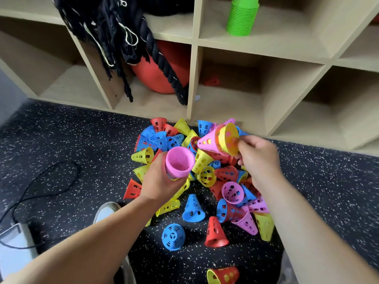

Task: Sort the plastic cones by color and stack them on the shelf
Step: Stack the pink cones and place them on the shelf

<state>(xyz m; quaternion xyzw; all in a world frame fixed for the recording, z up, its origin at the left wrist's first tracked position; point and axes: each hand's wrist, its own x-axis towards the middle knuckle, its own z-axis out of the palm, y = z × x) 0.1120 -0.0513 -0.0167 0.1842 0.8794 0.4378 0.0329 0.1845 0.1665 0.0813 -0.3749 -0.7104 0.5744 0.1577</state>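
A heap of perforated plastic cones [205,173] in red, blue, yellow and pink lies on the floor before the shelf [194,64]. My left hand [162,179] grips a nested stack of pink cones [179,161], open end facing me. Above the heap, my right hand [257,156] pinches the rim of a pink cone with a yellow cone nested inside it [219,140], tip pointing left. A tall stack of green cones [243,16] stands in an upper shelf compartment. One red cone [212,81] lies deep inside the lower middle compartment.
A red ball [162,66] fills the lower compartment left of centre, with black ropes [114,33] hanging over it. A black cable [41,185] loops on the speckled floor at left. My shoe [105,211] shows below my left forearm. Loose cones lie near me.
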